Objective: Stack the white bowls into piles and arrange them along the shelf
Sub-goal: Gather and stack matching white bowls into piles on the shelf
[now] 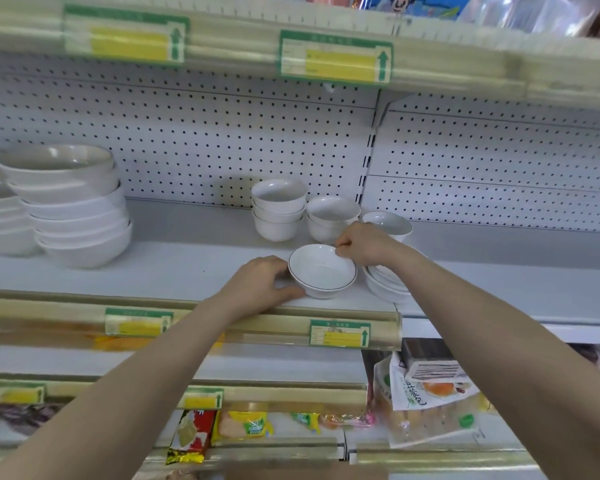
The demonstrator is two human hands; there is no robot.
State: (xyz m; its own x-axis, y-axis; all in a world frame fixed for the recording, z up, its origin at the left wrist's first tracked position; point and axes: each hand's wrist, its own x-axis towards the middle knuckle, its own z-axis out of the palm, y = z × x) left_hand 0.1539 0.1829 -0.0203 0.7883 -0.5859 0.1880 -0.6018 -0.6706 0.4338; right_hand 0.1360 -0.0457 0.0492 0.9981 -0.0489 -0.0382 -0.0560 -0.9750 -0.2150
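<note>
Bowl [321, 271] sits near the front edge of the shelf [187, 271]. The right hand [364, 247] pinches its far rim, and the left hand [260, 282] seems to cup its side, fingers curled. A pile [385, 284] stands just beside it.

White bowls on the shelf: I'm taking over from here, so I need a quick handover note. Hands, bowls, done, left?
Left hand cups the left side of the front bowl; right hand pinches its far rim. That bowl is near the front edge of the shelf.
Done: tall pile at left, pile of three and pile of two at the back, low pile under the right wrist.
Left: the single bowl behind the right hand and the front bowl are unstacked; the piles are not yet in one line.
</note>
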